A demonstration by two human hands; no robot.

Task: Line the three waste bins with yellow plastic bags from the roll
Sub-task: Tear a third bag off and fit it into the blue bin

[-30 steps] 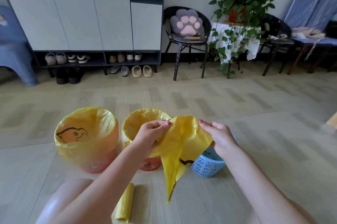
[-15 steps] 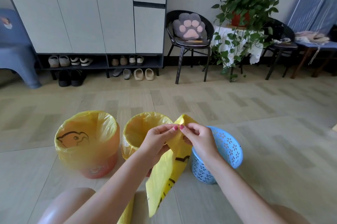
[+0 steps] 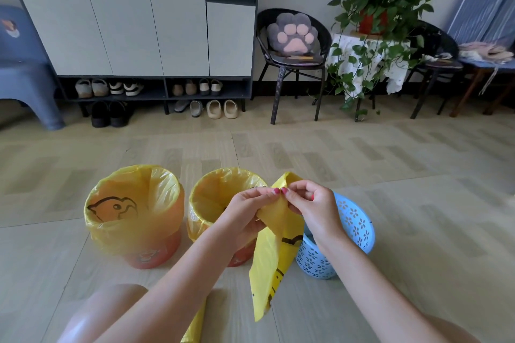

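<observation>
The left hand and the right hand meet fingertip to fingertip above the bins, each pinching the top edge of a loose yellow plastic bag with black printed marks. The bag hangs down from the two pinches as a flattened strip, its lower end reaching close to the floor between the forearms. It dangles in front of the gap between the middle bin and the round light-blue plastic basket with flower-shaped cut-outs, which stands unlined just behind the right hand and wrist. To the left of the hands stand two orange round bins already lined: the middle orange bin with a yellow liner, partly hidden by the left hand, and the left orange bin with a yellow liner bearing a black animal outline. The three bins form a row, close beside one another. A yellow roll of bags lies on the floor under the left forearm, mostly hidden. A bare knee shows at the lower left. Everything rests on a pale wood-pattern floor. Along the far wall are a white-doored shoe cabinet with shoes beneath, a black chair holding a grey paw-shaped cushion, and a trailing green potted plant on a cloth-covered stand.
</observation>
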